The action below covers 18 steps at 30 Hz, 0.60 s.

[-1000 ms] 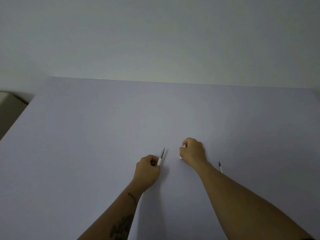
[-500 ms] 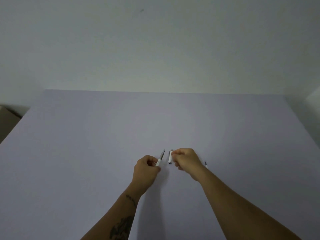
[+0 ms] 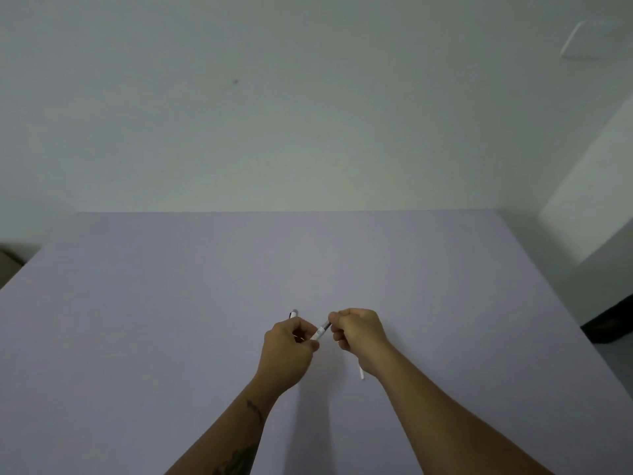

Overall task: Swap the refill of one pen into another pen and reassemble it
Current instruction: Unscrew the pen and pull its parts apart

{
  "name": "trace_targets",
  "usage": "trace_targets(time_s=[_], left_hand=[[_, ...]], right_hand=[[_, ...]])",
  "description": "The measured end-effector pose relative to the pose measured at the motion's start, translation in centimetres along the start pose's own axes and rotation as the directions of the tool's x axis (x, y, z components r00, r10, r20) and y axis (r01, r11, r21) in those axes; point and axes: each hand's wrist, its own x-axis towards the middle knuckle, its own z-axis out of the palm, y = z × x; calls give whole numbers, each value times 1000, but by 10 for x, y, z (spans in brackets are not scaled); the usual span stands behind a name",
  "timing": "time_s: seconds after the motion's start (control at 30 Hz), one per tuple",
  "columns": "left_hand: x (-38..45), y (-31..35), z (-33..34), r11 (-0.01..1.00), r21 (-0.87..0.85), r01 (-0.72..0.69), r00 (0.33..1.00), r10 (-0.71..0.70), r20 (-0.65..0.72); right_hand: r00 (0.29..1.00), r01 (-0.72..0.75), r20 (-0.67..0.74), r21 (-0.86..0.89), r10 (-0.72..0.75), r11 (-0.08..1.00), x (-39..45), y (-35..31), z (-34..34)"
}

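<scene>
My left hand (image 3: 286,351) and my right hand (image 3: 359,332) are closed close together above the pale table (image 3: 171,320). Between them runs a short white pen piece with a dark tip (image 3: 321,331), held at both ends, slanting up to the right. A small white end with a dark band (image 3: 293,314) pokes out just beyond my left hand; whether it lies on the table or is held I cannot tell. A thin white rod (image 3: 361,373) shows beside my right wrist, partly hidden by it.
A plain wall rises behind the table's far edge. At the right stands a white block (image 3: 592,200) with something dark (image 3: 613,320) below it. A brownish box corner (image 3: 8,265) shows at the left edge.
My hands have come together: the right hand moved left to meet the pen piece held by the left. The view has tilted upward, showing more wall.
</scene>
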Motion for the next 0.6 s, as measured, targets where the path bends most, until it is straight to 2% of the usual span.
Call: trace_targets(time_s=[0.23, 0.4, 0.53, 0.6], left_hand=[[-10, 10, 8, 998, 70, 4, 1000, -4, 3], [-9, 14, 6, 998, 47, 47, 999, -47, -2], [-11, 14, 4, 999, 7, 44, 999, -44, -22], [-10, 11, 3, 999, 7, 39, 999, -39, -8]], right_hand=[[1000, 13, -8, 36, -13, 999, -2, 6, -12], [999, 40, 23, 94, -42, 995, -4, 7, -17], [988, -76, 151, 284, 34, 956, -6, 7, -16], [987, -102, 150, 284, 61, 953, -7, 9, -10]])
